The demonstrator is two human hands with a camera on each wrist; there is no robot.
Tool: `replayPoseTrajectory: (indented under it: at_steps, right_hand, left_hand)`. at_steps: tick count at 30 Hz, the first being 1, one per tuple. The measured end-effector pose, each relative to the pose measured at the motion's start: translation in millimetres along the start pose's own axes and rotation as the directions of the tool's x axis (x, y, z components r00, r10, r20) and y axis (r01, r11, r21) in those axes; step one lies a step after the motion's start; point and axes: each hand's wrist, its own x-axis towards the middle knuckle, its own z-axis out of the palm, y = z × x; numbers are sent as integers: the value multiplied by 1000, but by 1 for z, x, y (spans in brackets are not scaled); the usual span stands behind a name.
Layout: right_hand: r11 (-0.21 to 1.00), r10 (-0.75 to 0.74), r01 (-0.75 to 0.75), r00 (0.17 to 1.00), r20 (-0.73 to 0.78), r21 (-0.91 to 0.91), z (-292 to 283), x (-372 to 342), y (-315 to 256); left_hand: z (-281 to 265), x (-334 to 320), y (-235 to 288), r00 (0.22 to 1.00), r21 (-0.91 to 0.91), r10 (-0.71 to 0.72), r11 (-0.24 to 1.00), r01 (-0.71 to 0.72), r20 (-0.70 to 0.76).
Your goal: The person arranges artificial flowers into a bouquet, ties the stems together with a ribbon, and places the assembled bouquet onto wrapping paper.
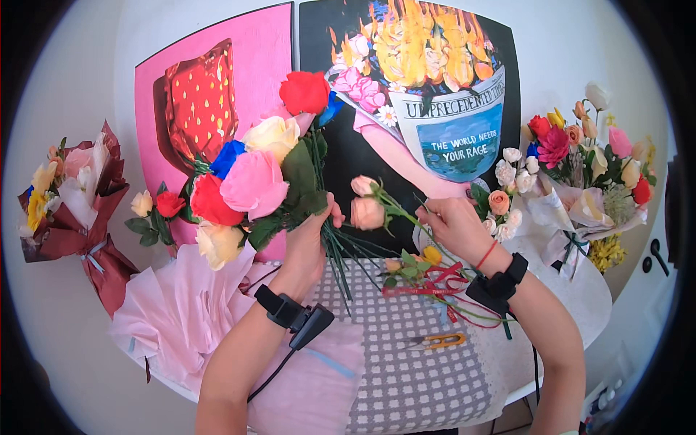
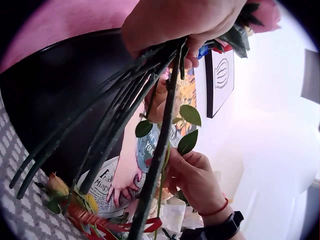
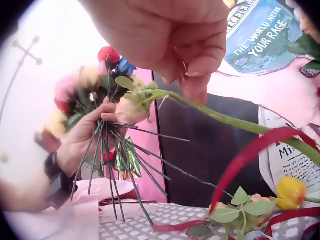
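Note:
My left hand grips a bouquet of artificial roses by its dark green stems; red, pink, cream and blue blooms spread above it, among them a large pink rose. In my right hand a green stem is pinched between thumb and fingers. That stem carries small peach roses hanging just right of the bouquet, and small leaves show on it in the left wrist view. The bouquet's stems fan out below the left fist, their lower ends above the checked cloth.
Yellow-handled scissors, red ribbon and a yellow flower lie on the cloth. Pink wrapping paper is at left. Wrapped bouquets stand at far left and right; two posters stand behind.

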Motion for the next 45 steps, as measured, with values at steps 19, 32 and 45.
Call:
replayPoseTrajectory:
  at_steps: [19,32,45]
  right_hand:
    - [726,342,-440,898,278,528,-18,40,-29]
    - [474,115,-254,967,226,843,-43,43,-62]
    - [220,71,-214,977,203,952,29,39,-92]
  left_hand:
    - [-15,6,-8,982,-57,-176,984,172,-74]
    - [-13,6,-9,991,14,-24,1000,22,134]
    - [5,-9,-8,991,-52,-122,991,125,59]
